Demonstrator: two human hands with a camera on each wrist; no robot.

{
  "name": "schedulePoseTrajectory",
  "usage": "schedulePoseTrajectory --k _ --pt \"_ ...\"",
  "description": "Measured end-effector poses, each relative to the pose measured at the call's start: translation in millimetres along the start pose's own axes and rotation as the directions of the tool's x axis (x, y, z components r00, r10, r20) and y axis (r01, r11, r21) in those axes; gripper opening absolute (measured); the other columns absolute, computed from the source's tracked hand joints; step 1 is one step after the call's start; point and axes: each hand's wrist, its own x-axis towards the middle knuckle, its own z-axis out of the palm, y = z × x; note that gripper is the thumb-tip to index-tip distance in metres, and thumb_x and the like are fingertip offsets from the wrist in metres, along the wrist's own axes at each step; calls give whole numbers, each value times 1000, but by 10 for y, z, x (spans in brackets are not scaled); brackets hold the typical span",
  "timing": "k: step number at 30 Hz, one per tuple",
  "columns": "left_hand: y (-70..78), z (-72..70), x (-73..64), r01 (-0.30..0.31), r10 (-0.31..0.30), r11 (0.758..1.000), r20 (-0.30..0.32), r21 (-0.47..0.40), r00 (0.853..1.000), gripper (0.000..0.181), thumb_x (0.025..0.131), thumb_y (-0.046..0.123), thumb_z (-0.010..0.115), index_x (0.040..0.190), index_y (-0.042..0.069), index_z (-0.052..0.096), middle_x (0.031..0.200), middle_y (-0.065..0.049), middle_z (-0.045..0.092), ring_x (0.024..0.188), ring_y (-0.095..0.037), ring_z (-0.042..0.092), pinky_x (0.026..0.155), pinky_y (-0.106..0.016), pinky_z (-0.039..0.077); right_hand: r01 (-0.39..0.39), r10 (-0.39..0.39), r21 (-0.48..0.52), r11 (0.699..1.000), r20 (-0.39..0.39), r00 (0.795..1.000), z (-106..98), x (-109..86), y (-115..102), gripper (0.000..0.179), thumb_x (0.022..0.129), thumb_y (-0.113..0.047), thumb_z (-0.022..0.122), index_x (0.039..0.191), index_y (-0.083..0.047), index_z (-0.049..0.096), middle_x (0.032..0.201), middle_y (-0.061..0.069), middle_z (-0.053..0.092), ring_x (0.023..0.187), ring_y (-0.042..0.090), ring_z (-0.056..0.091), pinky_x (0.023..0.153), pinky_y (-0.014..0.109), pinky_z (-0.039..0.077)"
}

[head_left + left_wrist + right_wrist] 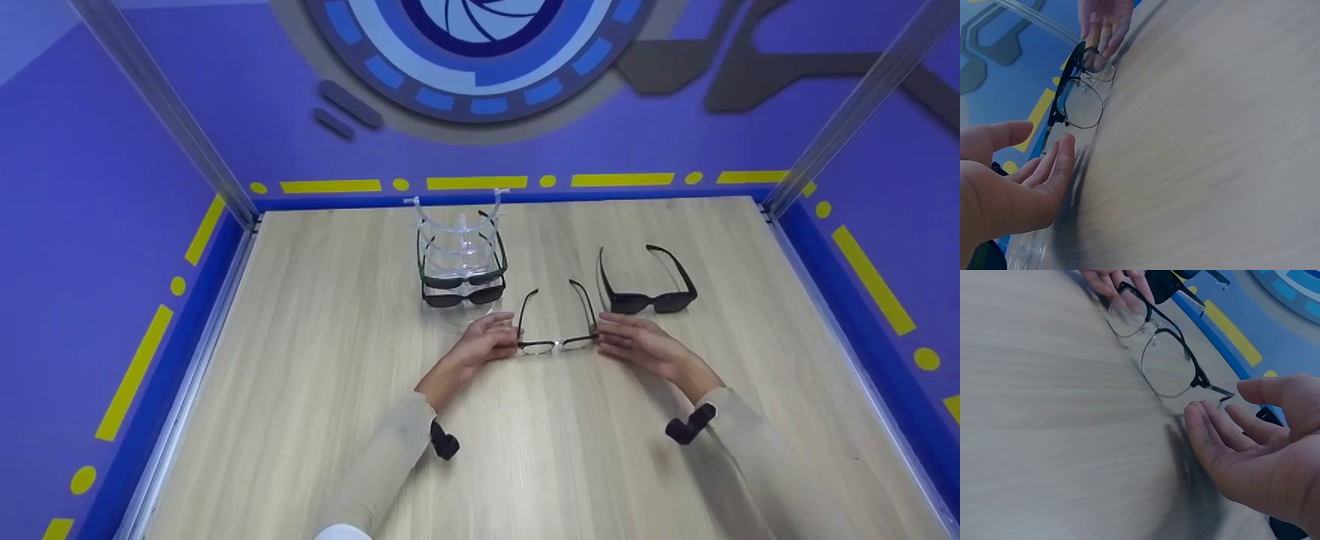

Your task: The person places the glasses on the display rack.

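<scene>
A pair of eyeglasses with a black upper rim, thin metal lower rims and clear lenses stands on the table, temples unfolded and pointing away from me. Beside its left end is my left hand, fingers extended and thumb apart, as the left wrist view shows. At the other end my right hand is held with its palm turned inward, fingers loosely bent near the hinge. Neither hand grips the frame; whether fingertips touch it I cannot tell.
A clear plastic display stand at the back left carries dark-green-framed sunglasses above black sunglasses. Other black sunglasses lie unfolded behind my right hand. Blue panels wall the wooden table at the back and sides.
</scene>
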Motion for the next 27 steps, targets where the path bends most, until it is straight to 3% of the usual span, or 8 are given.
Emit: schedulePoseTrajectory --k 7,17,23,27 --pt "0 35 25 10 -9 999 17 -33 1000 55 96 -2 61 149 -2 44 127 -22 69 104 -20 69 86 -30 62 -5 5 27 1000 -3 1000 69 69 -34 65 108 -8 47 160 6 11 138 10 65 130 19 61 118 37 45" --pt "8 22 46 8 -7 999 2 -50 1000 54 95 -2 63 146 0 47 120 -17 71 94 -15 69 88 -33 63 -22 22 2 1000 -18 1000 13 63 14 66 107 -5 47 159 10 9 123 6 72 116 14 68 104 28 55" --pt "12 36 57 15 -15 999 4 -45 1000 55 93 -2 67 145 -1 48 108 -12 72 84 -14 69 85 -31 63 -28 28 8 1000 -38 999 6 83 48 59 106 -7 52 155 11 24 112 2 75 106 12 71 100 31 58" --pt "8 52 56 30 -30 999 11 -23 999 60 91 -5 68 147 -1 46 101 -8 71 81 -13 69 83 -31 63 -33 33 -7 999 -52 998 11 99 76 57 105 -5 54 153 11 30 120 1 72 106 11 71 99 30 58"
